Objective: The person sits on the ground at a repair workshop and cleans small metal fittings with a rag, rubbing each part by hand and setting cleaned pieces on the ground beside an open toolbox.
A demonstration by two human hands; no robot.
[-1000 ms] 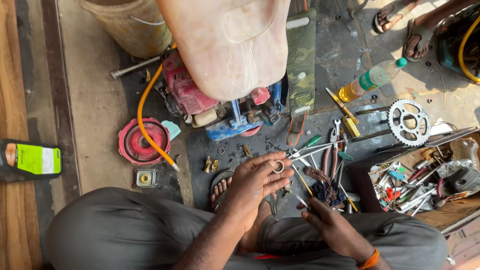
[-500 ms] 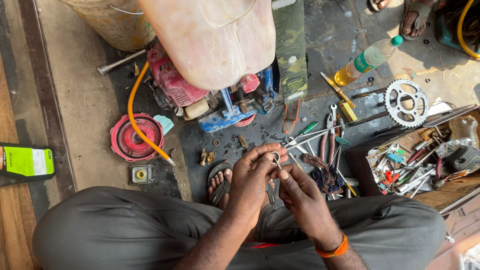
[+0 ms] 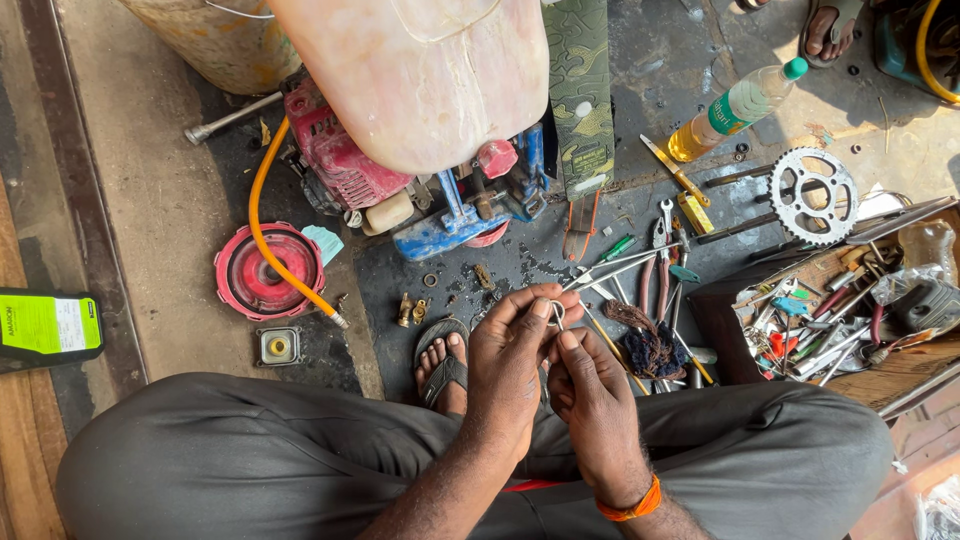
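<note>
Since a second ago my right hand (image 3: 598, 400) has come up from my lap to meet my left hand (image 3: 515, 350). A second ago the left worked alone over the tools; now both are together in front of my knees, above the floor's near edge. The left pinches a small metal ring (image 3: 556, 314) between thumb and fingertips, and the right's thumb and forefinger close on something thin just below it. I cannot tell what that piece is, as it is too small and half hidden. I judge the work has gone from picking out a part to fitting or cleaning it with both hands.

The view has also drawn a little nearer. Nothing on the floor looks moved. The pink tank (image 3: 420, 70) sits over the red engine (image 3: 335, 160) at the far edge, with the orange hose (image 3: 270, 250) curling by the red cap (image 3: 265, 270). The sprocket (image 3: 815, 195) and bottle (image 3: 735, 105) lie far right, the tool tray (image 3: 830, 310) at the right edge.
</note>
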